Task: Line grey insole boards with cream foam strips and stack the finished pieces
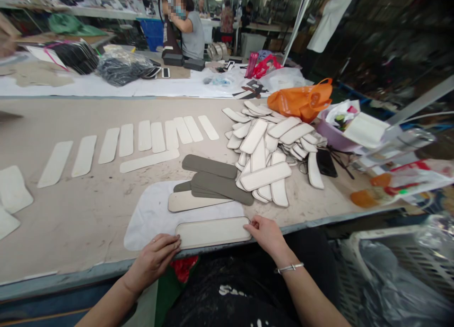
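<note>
A long cream panel with rounded corners and a dark rim [213, 233] lies along the table's front edge. My left hand [161, 253] has its fingers together at the panel's left end. At the other end, my right hand [264, 232] pinches the right corner between thumb and fingers. Just behind are a cream strip [195, 201] and several overlapping grey strips [220, 187], partly over a white sheet [147, 218]. A heap of cream rimmed pieces [262, 152] lies behind and to the right.
Thin cream strips [118, 145] lie in a row across the table [88, 213]. An orange bag [301, 100], a purple basin [335, 133] and a black phone [327, 163] are at the right. A white crate [383, 234] stands below right. Across the table is a person in grey [193, 33].
</note>
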A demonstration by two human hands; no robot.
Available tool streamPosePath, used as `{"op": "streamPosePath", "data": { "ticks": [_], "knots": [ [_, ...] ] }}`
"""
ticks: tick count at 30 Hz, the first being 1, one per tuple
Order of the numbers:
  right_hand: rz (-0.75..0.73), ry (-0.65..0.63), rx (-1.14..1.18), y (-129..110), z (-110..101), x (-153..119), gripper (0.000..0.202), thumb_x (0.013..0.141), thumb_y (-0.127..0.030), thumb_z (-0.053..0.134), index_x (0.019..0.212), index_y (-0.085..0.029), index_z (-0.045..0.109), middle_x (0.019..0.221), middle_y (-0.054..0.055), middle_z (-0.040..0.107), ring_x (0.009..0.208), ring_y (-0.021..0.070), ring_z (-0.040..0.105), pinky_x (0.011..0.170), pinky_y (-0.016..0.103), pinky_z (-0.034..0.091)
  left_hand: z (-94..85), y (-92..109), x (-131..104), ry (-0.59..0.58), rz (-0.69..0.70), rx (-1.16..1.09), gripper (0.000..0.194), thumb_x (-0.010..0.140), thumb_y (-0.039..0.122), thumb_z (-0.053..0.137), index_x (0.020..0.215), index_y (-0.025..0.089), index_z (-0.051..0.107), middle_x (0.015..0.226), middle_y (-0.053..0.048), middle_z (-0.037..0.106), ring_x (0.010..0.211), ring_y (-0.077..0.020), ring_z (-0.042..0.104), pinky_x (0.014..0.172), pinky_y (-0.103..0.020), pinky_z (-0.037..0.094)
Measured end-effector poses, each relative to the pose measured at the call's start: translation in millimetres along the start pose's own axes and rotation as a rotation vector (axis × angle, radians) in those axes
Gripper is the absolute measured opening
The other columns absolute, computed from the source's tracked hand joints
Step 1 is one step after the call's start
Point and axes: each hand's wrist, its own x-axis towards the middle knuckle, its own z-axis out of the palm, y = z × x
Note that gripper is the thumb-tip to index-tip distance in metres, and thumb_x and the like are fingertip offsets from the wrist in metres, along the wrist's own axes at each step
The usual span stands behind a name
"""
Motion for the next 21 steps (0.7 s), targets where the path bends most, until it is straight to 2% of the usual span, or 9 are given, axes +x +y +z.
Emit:
{"op": "streamPosePath", "data": {
  "ticks": [3, 5, 7, 9, 12, 15, 21],
  "knots": [
    [-0.100, 0.175, -0.042, -14.5, 2.9, -7.4, 0.025, 0.082, -0.041, 0.052, 0.087, -0.018, 0.059, 0.078, 0.005, 0.063, 0.074, 0.0183, 0.058, 0.065, 0.029, 0.043, -1.2, 1.6, 1.8, 0.004, 0.007, 0.001, 0.027, 0.083, 0.013, 0.052, 0.107, 0.020, 0.061, 0.102, -0.009, 0.063, 0.091, -0.0164, 0.058, 0.080, -0.033, 0.052],
    [-0.298, 0.254, -0.026, -34.8, 11.3, -16.4, 0.036, 0.086, -0.039, 0.047, 0.110, -0.013, 0.054, 0.101, 0.012, 0.062, 0.097, 0.0215, 0.055, 0.082, 0.034, 0.044, -1.4, 2.3, 2.9, 0.004, 0.015, -0.002, 0.027, 0.082, 0.012, 0.053, 0.106, 0.019, 0.061, 0.102, -0.009, 0.063, 0.091, -0.0163, 0.058, 0.080, -0.032, 0.051],
    [-0.560, 0.200, -0.012, -60.3, 25.2, -26.4, 0.052, 0.087, -0.039, 0.046, 0.129, -0.011, 0.039, 0.126, 0.015, 0.050, 0.119, 0.0230, 0.042, 0.099, 0.037, 0.036, -1.2, 2.3, 3.1, -0.007, 0.022, -0.005, 0.027, 0.082, 0.011, 0.052, 0.106, 0.019, 0.062, 0.102, -0.008, 0.063, 0.092, -0.0164, 0.057, 0.081, -0.032, 0.051],
    [-0.779, 0.090, -0.035, -84.3, 41.7, -33.9, 0.067, 0.085, -0.045, 0.048, 0.137, -0.010, 0.027, 0.140, 0.015, 0.035, 0.131, 0.0246, 0.025, 0.106, 0.041, 0.027, -0.6, 1.3, 2.5, -0.017, 0.027, -0.006, 0.025, 0.082, 0.012, 0.052, 0.105, 0.020, 0.062, 0.102, -0.008, 0.063, 0.092, -0.0168, 0.057, 0.080, -0.032, 0.051],
    [-0.905, -0.014, -0.095, -102.5, 61.0, -37.0, 0.075, 0.085, -0.055, 0.041, 0.139, -0.009, 0.020, 0.145, 0.015, 0.024, 0.136, 0.0251, 0.013, 0.110, 0.044, 0.017, 0.2, -1.4, 1.4, -0.035, 0.035, -0.001, 0.024, 0.083, 0.015, 0.053, 0.104, 0.020, 0.062, 0.102, -0.008, 0.062, 0.093, -0.0174, 0.057, 0.080, -0.031, 0.052],
    [-0.865, -0.029, -0.167, -89.6, 65.0, -34.3, 0.076, 0.086, -0.056, 0.038, 0.140, -0.007, 0.019, 0.147, 0.015, 0.018, 0.136, 0.0242, 0.009, 0.111, 0.042, 0.014, 0.3, -2.2, 1.3, -0.044, 0.036, 0.002, 0.025, 0.082, 0.015, 0.053, 0.106, 0.020, 0.062, 0.102, -0.008, 0.062, 0.093, -0.0176, 0.057, 0.080, -0.032, 0.051],
    [-0.686, 0.092, -0.333, -13.4, 45.5, -24.0, 0.075, 0.084, -0.047, 0.049, 0.141, -0.010, 0.017, 0.147, 0.013, 0.017, 0.136, 0.0251, 0.011, 0.110, 0.045, 0.018, -0.2, 2.3, 2.7, -0.037, -0.004, -0.013, 0.028, 0.083, 0.012, 0.051, 0.107, 0.021, 0.060, 0.102, -0.008, 0.062, 0.093, -0.0174, 0.057, 0.081, -0.034, 0.051]
  ]
}}
